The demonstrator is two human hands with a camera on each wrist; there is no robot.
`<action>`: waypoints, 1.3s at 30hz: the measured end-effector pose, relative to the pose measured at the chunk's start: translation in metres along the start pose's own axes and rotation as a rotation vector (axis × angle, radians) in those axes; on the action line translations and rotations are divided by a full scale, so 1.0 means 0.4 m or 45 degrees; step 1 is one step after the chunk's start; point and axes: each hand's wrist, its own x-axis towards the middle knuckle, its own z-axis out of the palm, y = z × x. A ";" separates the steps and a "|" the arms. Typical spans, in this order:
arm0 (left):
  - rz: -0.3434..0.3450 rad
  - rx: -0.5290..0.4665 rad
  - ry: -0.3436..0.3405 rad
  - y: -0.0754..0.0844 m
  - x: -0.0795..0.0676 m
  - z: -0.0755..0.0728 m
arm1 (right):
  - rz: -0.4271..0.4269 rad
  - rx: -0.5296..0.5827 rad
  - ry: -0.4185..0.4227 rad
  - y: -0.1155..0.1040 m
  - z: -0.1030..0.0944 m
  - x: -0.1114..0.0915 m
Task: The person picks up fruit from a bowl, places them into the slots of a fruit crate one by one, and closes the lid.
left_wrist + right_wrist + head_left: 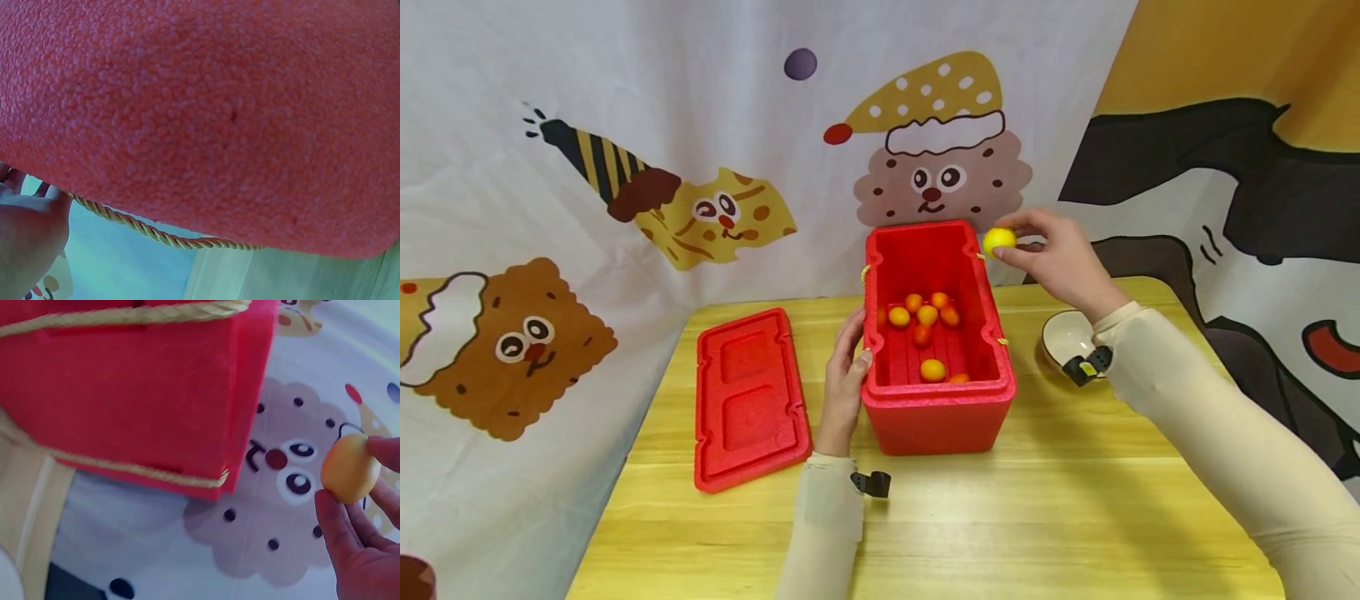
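Observation:
Between thumb and fingertips, my right hand (1060, 254) pinches a small yellow egg-shaped fruit (999, 242). The hand is in the air beside the far right rim of a lidless red foam box (936, 425). Several similar yellow, orange and red fruits (927, 316) lie on the box floor, most in a cluster and a couple near the front wall. My left hand (844, 379) holds the box's left rim, thumb over the edge. Red foam wall fills most of the left wrist view, and part of the left hand (31, 231) shows at its lower left.
A red lid (752, 400) lies on the wooden table (1000, 525) left of the box. Right of the box stands a light bowl (1066, 335), partly covered by the right wrist. Golden rope (156, 232) hangs along the box sides. A printed curtain (722, 75) is behind.

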 end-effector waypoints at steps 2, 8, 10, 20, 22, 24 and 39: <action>0.002 -0.010 0.004 -0.008 -0.002 -0.001 | -0.036 0.016 -0.061 -0.016 0.017 0.021; 0.023 -0.012 0.020 -0.010 -0.004 0.001 | -0.016 0.003 -0.200 -0.070 0.068 0.073; 0.040 -0.023 0.008 -0.010 -0.002 0.002 | 0.000 -0.015 -0.216 -0.084 0.081 0.084; 0.076 -0.037 0.001 -0.017 -0.001 -0.004 | -0.026 -0.094 -0.344 -0.131 0.144 0.125; 0.072 -0.041 -0.001 -0.018 0.000 -0.005 | -0.046 -0.128 -0.362 -0.134 0.156 0.134; 0.070 -0.042 -0.007 -0.017 0.000 -0.005 | -0.057 -0.150 -0.378 -0.135 0.167 0.142; 0.039 0.011 0.005 -0.001 -0.002 0.002 | 0.006 -0.199 -0.392 -0.136 0.180 0.152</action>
